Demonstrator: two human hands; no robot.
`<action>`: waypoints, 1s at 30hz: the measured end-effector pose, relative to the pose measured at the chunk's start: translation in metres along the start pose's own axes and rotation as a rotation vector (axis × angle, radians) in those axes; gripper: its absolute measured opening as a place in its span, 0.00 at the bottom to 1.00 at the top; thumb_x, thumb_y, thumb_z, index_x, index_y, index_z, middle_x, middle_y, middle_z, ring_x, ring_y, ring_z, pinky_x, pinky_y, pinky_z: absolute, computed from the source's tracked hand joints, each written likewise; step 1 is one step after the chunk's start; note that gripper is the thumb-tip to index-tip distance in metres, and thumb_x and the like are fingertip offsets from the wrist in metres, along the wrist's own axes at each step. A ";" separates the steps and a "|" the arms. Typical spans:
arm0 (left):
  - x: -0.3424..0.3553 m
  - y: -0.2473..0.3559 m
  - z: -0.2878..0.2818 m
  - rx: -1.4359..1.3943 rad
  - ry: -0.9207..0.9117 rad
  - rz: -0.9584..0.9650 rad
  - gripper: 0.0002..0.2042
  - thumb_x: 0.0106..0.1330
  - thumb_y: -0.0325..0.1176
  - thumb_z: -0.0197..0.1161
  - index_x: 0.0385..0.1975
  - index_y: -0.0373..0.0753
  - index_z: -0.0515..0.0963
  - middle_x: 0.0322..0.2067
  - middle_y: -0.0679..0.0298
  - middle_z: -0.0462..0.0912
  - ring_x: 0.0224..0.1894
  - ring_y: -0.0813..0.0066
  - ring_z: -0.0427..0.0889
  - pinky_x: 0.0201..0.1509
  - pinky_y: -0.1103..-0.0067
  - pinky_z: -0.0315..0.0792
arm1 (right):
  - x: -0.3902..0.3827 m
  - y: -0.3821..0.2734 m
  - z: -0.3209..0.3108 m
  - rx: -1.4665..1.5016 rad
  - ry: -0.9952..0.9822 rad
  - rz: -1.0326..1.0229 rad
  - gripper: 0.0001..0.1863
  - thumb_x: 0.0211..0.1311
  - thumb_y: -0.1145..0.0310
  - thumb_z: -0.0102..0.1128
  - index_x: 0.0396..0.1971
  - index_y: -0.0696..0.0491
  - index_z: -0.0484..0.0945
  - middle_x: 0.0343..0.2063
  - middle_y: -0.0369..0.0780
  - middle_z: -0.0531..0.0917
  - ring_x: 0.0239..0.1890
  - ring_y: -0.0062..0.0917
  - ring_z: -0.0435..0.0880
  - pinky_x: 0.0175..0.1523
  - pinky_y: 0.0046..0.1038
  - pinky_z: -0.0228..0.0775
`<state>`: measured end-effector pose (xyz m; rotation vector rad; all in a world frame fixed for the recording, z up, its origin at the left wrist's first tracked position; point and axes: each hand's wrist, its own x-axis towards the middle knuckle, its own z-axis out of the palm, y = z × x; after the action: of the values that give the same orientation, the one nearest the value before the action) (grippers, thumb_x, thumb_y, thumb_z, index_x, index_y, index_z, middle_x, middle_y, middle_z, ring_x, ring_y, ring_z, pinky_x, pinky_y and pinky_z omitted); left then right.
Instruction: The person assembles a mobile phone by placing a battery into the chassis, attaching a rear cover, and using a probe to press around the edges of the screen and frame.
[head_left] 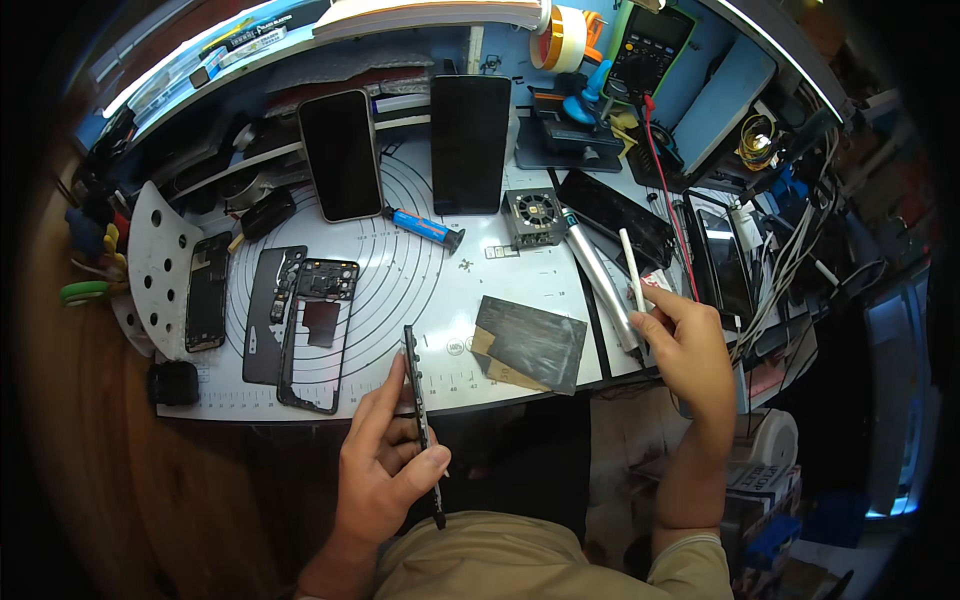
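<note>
My left hand [378,470] grips a thin dark phone part [417,385], held on edge at the table's front so that its flat faces hardly show. Between the thumb and fingers of my right hand [690,350] is a slim white pen-like stick [630,258], tilted up over the right side of the table. Just beside that hand lies a silver tube-shaped tool [597,280]. A worn grey sheet [535,345] rests on the mat between my hands. Left of my left hand are an opened phone frame [340,375] and a dark phone back panel [264,340].
Two dark-screened phones [341,155] stand at the back. A blue syringe [422,227] and a small fan box [535,217] lie mid-table. Loose phones, a red test lead [660,170] and tangled cables [800,240] crowd the right. A multimeter [645,50] hangs behind.
</note>
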<state>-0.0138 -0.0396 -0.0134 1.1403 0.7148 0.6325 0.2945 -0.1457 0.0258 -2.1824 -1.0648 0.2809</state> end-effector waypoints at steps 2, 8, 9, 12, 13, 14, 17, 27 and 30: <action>-0.002 0.002 -0.003 0.004 -0.007 0.008 0.44 0.59 0.27 0.68 0.75 0.28 0.53 0.55 0.57 0.66 0.45 0.74 0.76 0.47 0.78 0.79 | 0.006 0.006 0.001 -0.160 -0.033 -0.076 0.15 0.59 0.71 0.68 0.44 0.62 0.84 0.26 0.50 0.82 0.25 0.39 0.82 0.36 0.34 0.72; -0.010 0.007 -0.009 0.001 0.047 0.006 0.44 0.60 0.29 0.69 0.75 0.28 0.54 0.61 0.55 0.64 0.47 0.72 0.77 0.50 0.77 0.79 | 0.021 -0.045 0.027 -0.185 0.141 -0.286 0.10 0.61 0.71 0.64 0.38 0.61 0.85 0.32 0.48 0.84 0.37 0.45 0.84 0.44 0.40 0.74; -0.011 0.006 -0.012 0.005 0.053 0.010 0.44 0.60 0.29 0.69 0.75 0.28 0.54 0.61 0.55 0.64 0.47 0.72 0.77 0.50 0.77 0.79 | 0.028 -0.059 0.041 -0.102 0.094 -0.401 0.09 0.61 0.72 0.64 0.37 0.60 0.85 0.32 0.48 0.84 0.38 0.44 0.84 0.45 0.40 0.74; -0.015 0.005 -0.016 0.006 0.039 0.025 0.43 0.60 0.29 0.69 0.75 0.28 0.54 0.63 0.54 0.63 0.47 0.72 0.77 0.50 0.76 0.79 | 0.051 -0.085 0.082 -0.081 0.001 -0.601 0.08 0.61 0.73 0.64 0.36 0.60 0.84 0.33 0.48 0.84 0.40 0.44 0.83 0.48 0.40 0.74; -0.019 0.006 -0.017 0.009 0.042 0.039 0.43 0.60 0.29 0.69 0.75 0.28 0.54 0.62 0.55 0.64 0.47 0.72 0.77 0.49 0.76 0.80 | 0.059 -0.091 0.088 -0.061 0.015 -0.635 0.08 0.60 0.72 0.65 0.37 0.61 0.84 0.33 0.49 0.84 0.39 0.45 0.84 0.47 0.41 0.75; -0.021 0.007 -0.020 0.007 0.053 0.056 0.43 0.59 0.29 0.69 0.75 0.27 0.54 0.62 0.55 0.64 0.46 0.73 0.77 0.48 0.76 0.80 | 0.070 -0.096 0.092 -0.062 0.019 -0.643 0.08 0.60 0.72 0.65 0.37 0.61 0.84 0.33 0.49 0.84 0.39 0.45 0.84 0.47 0.41 0.75; -0.023 0.007 -0.026 -0.032 0.073 0.070 0.43 0.59 0.28 0.68 0.75 0.27 0.54 0.60 0.55 0.64 0.44 0.74 0.77 0.45 0.77 0.80 | 0.106 -0.102 0.097 0.082 0.363 -0.584 0.14 0.60 0.68 0.67 0.40 0.62 0.82 0.34 0.52 0.85 0.36 0.47 0.85 0.43 0.42 0.77; -0.023 0.013 -0.038 -0.055 0.104 0.052 0.42 0.59 0.28 0.68 0.74 0.27 0.55 0.60 0.55 0.64 0.43 0.74 0.77 0.43 0.78 0.79 | 0.079 -0.079 0.097 -0.475 0.145 -0.168 0.33 0.51 0.58 0.77 0.52 0.63 0.76 0.44 0.55 0.81 0.46 0.53 0.82 0.50 0.46 0.77; -0.018 0.010 -0.034 -0.069 0.075 0.067 0.43 0.60 0.30 0.70 0.74 0.27 0.55 0.61 0.55 0.64 0.45 0.73 0.77 0.45 0.78 0.79 | 0.072 -0.065 0.105 -0.402 0.190 -0.221 0.37 0.50 0.60 0.79 0.57 0.62 0.74 0.43 0.54 0.79 0.47 0.51 0.80 0.52 0.44 0.76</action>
<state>-0.0522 -0.0312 -0.0088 1.0845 0.7156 0.7543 0.2524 -0.0122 -0.0017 -2.3488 -1.3255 -0.2576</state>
